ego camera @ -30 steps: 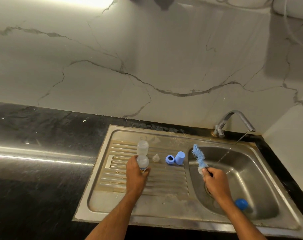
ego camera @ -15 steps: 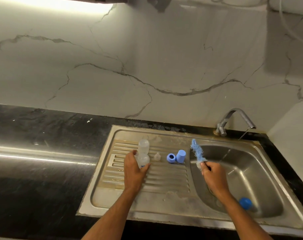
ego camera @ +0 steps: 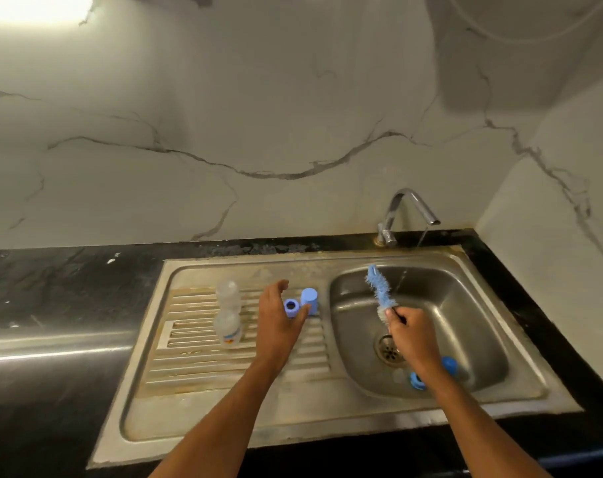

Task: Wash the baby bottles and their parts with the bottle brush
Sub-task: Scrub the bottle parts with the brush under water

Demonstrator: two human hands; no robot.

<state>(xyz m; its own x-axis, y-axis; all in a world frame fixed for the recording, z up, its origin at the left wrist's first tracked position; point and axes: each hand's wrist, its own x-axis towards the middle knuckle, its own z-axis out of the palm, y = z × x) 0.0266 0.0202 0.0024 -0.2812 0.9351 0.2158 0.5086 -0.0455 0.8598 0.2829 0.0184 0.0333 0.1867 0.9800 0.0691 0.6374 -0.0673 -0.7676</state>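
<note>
The wall is rendered in white marble crossed by thin grey veins. The table is shown in black stone flecked with white. The sink is seen in dull steel, its ribbed drainboard stained tan. Two bottles are shown clear and colourless. A ring, a cap and the brush are coloured pale blue.

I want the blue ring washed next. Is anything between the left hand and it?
Nothing visible. The left hand hovers open right at the blue ring on the drainboard; the blue cap stands just behind, out of the way.
</note>
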